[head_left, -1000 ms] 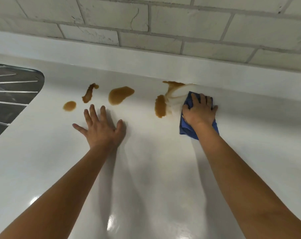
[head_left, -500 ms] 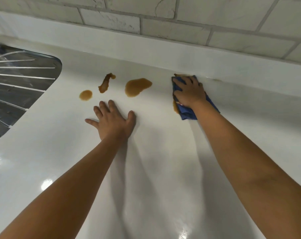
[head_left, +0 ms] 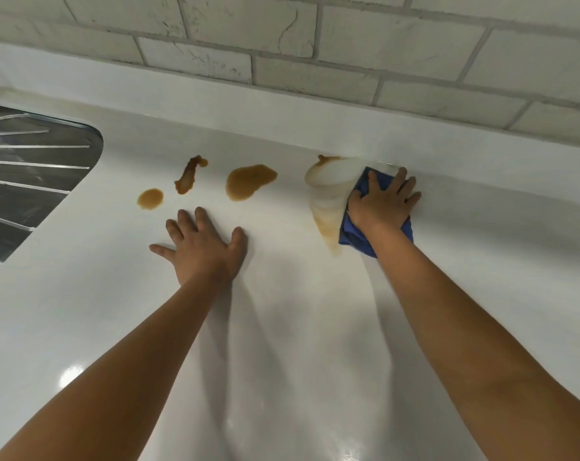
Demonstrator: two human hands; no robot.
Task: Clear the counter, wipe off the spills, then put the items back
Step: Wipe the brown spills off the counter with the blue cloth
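My right hand (head_left: pixel 383 202) presses flat on a blue cloth (head_left: pixel 355 236) near the back of the white counter (head_left: pixel 282 327). Just left of the cloth lies a thin, smeared brown streak (head_left: pixel 327 207). Three unwiped brown spills sit further left: a large blob (head_left: pixel 248 181), a narrow streak (head_left: pixel 189 174) and a small round spot (head_left: pixel 150 198). My left hand (head_left: pixel 204 247) rests flat on the counter with fingers spread, just in front of those spills and not touching them.
A metal sink drainboard (head_left: pixel 26 184) with raised ribs takes up the left edge. A low white upstand (head_left: pixel 282 118) and a pale brick-tile wall (head_left: pixel 315 44) close off the back. Bare glossy counter stretches toward me.
My right hand has slid the cloth to the right, uncovering a pale smeared trace where the rightmost spill was. The left hand has stayed planted.
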